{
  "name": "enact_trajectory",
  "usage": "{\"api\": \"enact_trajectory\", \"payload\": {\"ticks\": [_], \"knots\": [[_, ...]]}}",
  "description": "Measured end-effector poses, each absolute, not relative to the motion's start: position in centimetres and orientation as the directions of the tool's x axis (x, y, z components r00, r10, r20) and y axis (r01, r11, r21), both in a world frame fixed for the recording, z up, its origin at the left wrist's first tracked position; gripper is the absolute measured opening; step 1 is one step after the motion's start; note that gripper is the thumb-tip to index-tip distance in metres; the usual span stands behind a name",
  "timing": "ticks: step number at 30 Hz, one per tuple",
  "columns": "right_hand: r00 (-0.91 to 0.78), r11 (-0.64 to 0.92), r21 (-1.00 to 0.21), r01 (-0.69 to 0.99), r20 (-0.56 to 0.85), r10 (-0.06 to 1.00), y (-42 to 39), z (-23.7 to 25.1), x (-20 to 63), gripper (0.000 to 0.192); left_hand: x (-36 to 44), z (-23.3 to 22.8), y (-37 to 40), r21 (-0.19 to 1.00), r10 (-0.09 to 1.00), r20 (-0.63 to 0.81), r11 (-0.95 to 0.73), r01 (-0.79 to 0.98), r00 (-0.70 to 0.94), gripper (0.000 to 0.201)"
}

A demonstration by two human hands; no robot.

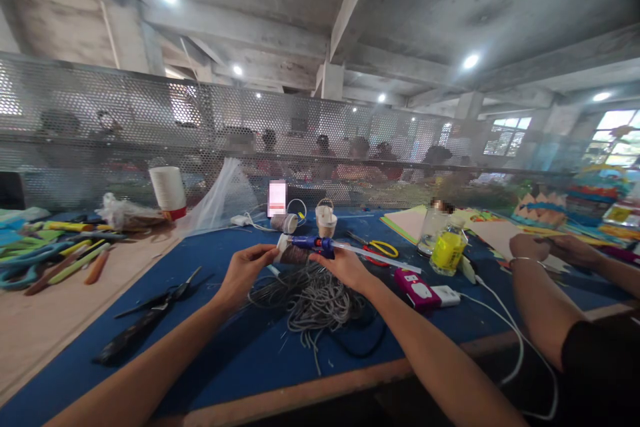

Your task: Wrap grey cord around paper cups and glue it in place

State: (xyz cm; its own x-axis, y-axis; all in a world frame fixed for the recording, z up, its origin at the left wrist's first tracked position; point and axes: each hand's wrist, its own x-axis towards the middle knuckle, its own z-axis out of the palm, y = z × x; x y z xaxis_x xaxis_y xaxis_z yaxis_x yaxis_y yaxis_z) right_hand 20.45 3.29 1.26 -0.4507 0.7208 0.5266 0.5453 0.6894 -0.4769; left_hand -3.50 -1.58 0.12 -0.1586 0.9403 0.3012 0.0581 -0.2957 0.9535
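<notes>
My left hand grips a small brown cylinder with a white end, held up over the blue table mat. My right hand holds a blue glue gun whose tip points left onto that cylinder. Both hands hover above a tangled heap of grey cord lying on the mat.
Black scissors lie to the left, yellow-handled scissors and a yellow bottle to the right. A pink device with a white cable sits nearby. Another person's arms work at the right. A perforated metal screen backs the table.
</notes>
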Motion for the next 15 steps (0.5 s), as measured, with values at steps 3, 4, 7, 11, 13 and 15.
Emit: {"api": "enact_trajectory", "payload": {"ticks": [3, 4, 7, 11, 13, 15], "knots": [[-0.459, 0.690, -0.520, 0.503, 0.516, 0.723, 3.0, 1.5, 20.5, 0.038, -3.4, 0.4, -1.7, 0.962, 0.947, 0.271, -0.271, 0.022, -0.175, 0.031], [-0.464, 0.689, -0.552, 0.470, 0.509, 0.725, 3.0, 1.6, 20.5, 0.038, -3.3, 0.5, -1.8, 0.965, 0.949, 0.259, -0.262, 0.011, -0.179, 0.031], [-0.477, 0.629, -0.703, 0.333, 0.450, 0.755, 2.8, 1.7, 20.5, 0.039, -3.3, 0.6, -1.8, 0.972, 0.956, 0.223, -0.234, -0.036, -0.190, 0.031], [-0.460, 0.454, -0.872, 0.183, 0.332, 0.824, 3.1, 1.9, 20.5, 0.042, -3.4, 0.5, -1.7, 0.972, 0.965, 0.175, -0.201, -0.121, -0.197, 0.031], [-0.423, 0.415, -0.901, 0.128, 0.329, 0.844, 3.4, 2.0, 20.4, 0.043, -3.5, 0.4, -1.6, 0.970, 0.967, 0.158, -0.190, -0.153, -0.199, 0.031], [-0.377, 0.422, -0.901, 0.103, 0.357, 0.855, 3.9, 2.0, 20.5, 0.042, -3.6, 0.4, -1.6, 0.966, 0.969, 0.149, -0.185, -0.178, -0.199, 0.031]]}}
